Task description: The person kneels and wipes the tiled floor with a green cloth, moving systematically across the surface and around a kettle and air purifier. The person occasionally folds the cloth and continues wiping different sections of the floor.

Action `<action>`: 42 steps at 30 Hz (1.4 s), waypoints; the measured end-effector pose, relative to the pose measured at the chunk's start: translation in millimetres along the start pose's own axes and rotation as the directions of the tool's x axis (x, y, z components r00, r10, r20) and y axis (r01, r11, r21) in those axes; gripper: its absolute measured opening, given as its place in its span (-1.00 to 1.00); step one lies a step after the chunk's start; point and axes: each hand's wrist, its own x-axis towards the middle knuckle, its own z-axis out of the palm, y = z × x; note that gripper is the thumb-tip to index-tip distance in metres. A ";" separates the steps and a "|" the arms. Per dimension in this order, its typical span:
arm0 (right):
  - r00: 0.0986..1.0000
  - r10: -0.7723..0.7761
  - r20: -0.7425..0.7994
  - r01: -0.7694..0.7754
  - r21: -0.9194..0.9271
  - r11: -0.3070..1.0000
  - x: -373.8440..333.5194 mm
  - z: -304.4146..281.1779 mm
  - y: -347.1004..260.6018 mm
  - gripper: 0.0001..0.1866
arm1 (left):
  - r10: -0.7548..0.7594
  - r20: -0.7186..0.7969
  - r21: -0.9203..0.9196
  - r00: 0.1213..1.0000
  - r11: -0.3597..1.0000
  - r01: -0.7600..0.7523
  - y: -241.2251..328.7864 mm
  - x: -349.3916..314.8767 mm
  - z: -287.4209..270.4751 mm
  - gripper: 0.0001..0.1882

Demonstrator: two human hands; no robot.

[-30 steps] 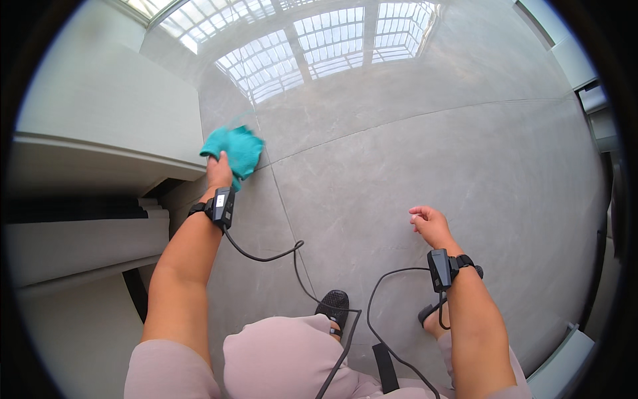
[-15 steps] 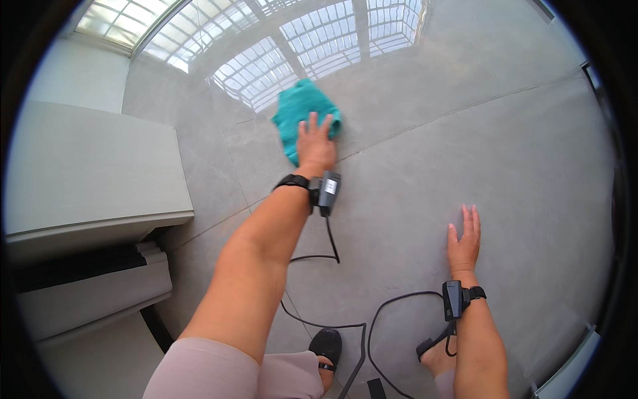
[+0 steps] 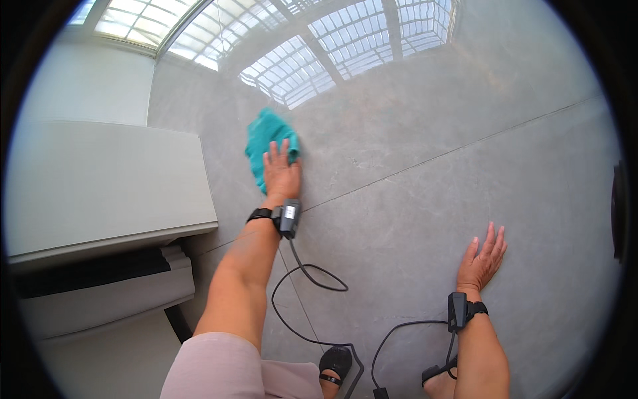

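A: What's under the left hand (image 3: 282, 175)?
B: A teal cloth (image 3: 265, 132), soft-looking and crumpled, irregular in outline, with a fold curling up near the fingers. It lies on the floor (image 3: 412, 219).
A: Is the hand clutching it?
B: No, it rests on top, palm down, fingers extended and slightly apart.
A: And the right hand (image 3: 481, 263)?
B: Bare and unfurled above the floor, fingers straight; I can't tell whether it touches the surface.
A: The floor itself?
B: Smooth, grey and faintly marbled, crossed by thin joints and glossy enough to mirror a gridded window.
A: Anything container-like?
B: Left of the cloth, a pale, flat-topped cabinet (image 3: 113, 183). Below its overhanging edge sit a black strip (image 3: 100, 274) and a layered grey piece (image 3: 109, 306); whether they're contents or furniture, I can't tell.
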 end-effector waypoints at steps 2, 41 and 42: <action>1.000 -0.016 -0.011 0.016 -0.004 1.000 1.1 -1.2 -2.2 -0.46 | -0.391 0.389 0.354 0.834 0.899 0.257 -92.1 24.0 -11.5 -0.49; 0.935 -0.318 0.156 0.325 -0.023 0.945 75.6 71.5 -132.7 -0.41 | -0.497 0.429 0.100 0.755 0.856 0.506 -160.6 100.6 -12.1 -0.39; 0.931 -0.331 0.154 0.338 -0.021 0.941 72.9 74.5 -128.1 -0.40 | -0.544 0.424 0.029 0.724 0.807 0.590 -170.8 104.5 -7.2 -0.39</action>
